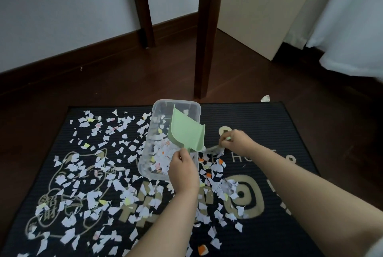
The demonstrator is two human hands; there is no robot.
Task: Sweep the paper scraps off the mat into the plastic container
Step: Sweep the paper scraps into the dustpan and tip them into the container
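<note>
1. The left hand (182, 170) grips the handle of a green dustpan (186, 130), fingers curled round it, holding the pan tilted above the plastic container (153, 115).
2. The right hand (233, 139) pinches what looks like a small brush (213, 149), which is blurred, its tip at the dustpan's near corner.
3. The container sits on the black mat (269, 124) near its far edge, with scraps inside.
4. Paper scraps (91, 195) litter the mat's left and middle.
5. 2 dark table legs (204, 39) stand behind.

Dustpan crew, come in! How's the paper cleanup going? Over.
Left hand grips dustpan, tipped over container. Right hand grips brush beside it. Container partly filled; many scraps on mat. Nothing blocking.
</note>
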